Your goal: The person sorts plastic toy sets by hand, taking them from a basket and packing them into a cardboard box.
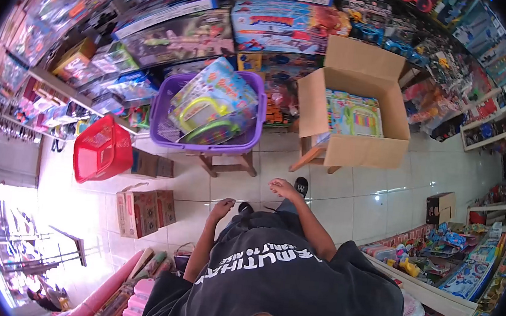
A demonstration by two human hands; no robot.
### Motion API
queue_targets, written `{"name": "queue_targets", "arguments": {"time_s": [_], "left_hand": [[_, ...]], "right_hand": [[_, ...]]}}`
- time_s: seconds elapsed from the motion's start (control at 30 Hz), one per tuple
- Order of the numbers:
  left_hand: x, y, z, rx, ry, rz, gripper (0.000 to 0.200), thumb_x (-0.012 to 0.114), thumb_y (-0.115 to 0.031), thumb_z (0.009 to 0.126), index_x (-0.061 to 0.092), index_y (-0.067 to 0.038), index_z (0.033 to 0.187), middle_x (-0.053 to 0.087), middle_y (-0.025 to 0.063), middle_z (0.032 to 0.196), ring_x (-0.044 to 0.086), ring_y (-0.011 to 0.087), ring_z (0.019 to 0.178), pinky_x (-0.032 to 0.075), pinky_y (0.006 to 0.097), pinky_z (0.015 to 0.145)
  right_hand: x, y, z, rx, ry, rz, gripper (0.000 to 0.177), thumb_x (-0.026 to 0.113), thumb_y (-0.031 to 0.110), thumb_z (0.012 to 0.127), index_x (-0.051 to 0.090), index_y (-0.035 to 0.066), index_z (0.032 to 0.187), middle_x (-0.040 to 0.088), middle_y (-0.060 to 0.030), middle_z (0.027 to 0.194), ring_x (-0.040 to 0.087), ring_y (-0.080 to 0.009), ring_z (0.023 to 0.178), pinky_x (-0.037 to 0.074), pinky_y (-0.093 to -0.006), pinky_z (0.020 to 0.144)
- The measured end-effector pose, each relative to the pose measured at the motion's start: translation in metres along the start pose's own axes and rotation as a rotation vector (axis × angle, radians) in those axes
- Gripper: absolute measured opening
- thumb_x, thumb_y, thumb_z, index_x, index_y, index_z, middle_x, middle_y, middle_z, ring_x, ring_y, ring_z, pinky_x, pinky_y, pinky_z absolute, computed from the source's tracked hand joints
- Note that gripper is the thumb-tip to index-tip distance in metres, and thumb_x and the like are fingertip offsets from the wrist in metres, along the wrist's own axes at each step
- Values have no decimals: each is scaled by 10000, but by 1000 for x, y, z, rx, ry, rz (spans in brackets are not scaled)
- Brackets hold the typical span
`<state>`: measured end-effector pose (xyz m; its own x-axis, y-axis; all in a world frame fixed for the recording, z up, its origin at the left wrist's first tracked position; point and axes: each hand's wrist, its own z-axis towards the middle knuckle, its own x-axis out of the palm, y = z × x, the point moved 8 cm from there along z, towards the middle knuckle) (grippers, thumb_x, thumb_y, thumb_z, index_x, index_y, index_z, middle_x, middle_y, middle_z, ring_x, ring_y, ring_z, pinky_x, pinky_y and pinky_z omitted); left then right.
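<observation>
Ahead, a basket (258, 113) sits on a stool (231, 166), toy packs (209, 103) inside; to its right, an open box (365, 152) rests on a wooden stand (308, 158), drawing sets (355, 114) inside; further left, another basket (87, 164); nearer, a carton (138, 213) on the floor (374, 214); behind, stacked toy boxes (288, 26).

Hands (283, 188) apart; purple basket (211, 149) (packages (209, 111) inside) ahead.

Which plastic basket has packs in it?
The purple basket, on the wooden stool left of the open cardboard box: colourful packs are piled in it. The red basket, further left, shows none inside.
</observation>
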<state>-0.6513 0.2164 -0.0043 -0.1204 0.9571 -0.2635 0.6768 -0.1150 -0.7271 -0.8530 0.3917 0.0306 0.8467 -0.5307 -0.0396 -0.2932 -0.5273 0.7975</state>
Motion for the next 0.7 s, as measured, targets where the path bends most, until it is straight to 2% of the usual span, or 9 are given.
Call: {"name": "queue_targets", "arguments": {"time_s": [0.07,0.13,0.27,0.4,0.47,0.5,0.57,0.6,0.7], "left_hand": [[-21,-20,-19,83,-72,-69,329,511,-309,857,599,-88,1085,624,49,844,558,125,732,451,243,626],[-52,-64,-45,322,-242,-196,248,513,-189,875,599,-21,1036,624,72,800,570,130,693,463,265,660],[-104,-138,-90,422,-315,-322,233,488,-119,874,583,-29,1068,609,60,811,559,111,709,445,242,636],[-170,-208,-110,611,-587,-302,196,483,-84,881,574,-7,1036,607,68,804,559,96,735,444,243,672],[-197,-232,-106,649,-690,-260,188,485,-78,879,570,-2,1029,606,70,799,556,95,741,444,248,681],[-206,-248,-104,721,-725,-205,187,495,-70,867,565,-4,1028,608,82,810,570,120,755,447,261,690],[-219,-270,-89,796,-758,-145,188,506,-63,856,559,-7,1027,609,95,822,584,145,769,451,274,699],[-219,-281,-78,839,-732,-29,213,528,-78,835,556,-13,1036,604,115,864,589,197,812,452,300,719],[-216,-299,-45,882,-640,250,269,579,-126,794,556,-36,1046,582,134,949,570,289,884,438,366,771]], "right_hand": [[17,35,-2,-33,42,-71,236,556,299,854,569,78,934,601,-3,851,564,-104,760,440,-249,622],[30,83,-9,-209,92,-68,208,537,273,874,550,69,911,583,4,838,555,-92,767,438,-241,637],[43,176,-31,-348,106,147,155,525,201,888,549,51,860,569,-4,761,535,-73,710,424,-214,636],[36,254,-28,-506,-30,215,133,552,176,871,537,44,875,539,-3,708,525,-70,669,409,-196,621],[24,289,-30,-573,-390,-191,196,614,138,802,528,51,955,558,-61,791,557,-138,760,416,-242,662],[26,292,-20,-569,-384,-188,196,614,138,802,528,51,955,558,-61,791,557,-138,760,416,-242,662],[25,323,-27,-811,-815,-746,353,659,99,709,512,70,1029,528,-125,1023,513,-247,979,397,-355,772],[24,328,-20,-812,-814,-741,353,659,99,709,512,70,1029,528,-125,1023,513,-247,979,397,-355,772],[17,338,-3,-723,-970,-938,437,672,94,658,532,106,1071,400,-110,1208,363,-327,1142,305,-496,863]]}}
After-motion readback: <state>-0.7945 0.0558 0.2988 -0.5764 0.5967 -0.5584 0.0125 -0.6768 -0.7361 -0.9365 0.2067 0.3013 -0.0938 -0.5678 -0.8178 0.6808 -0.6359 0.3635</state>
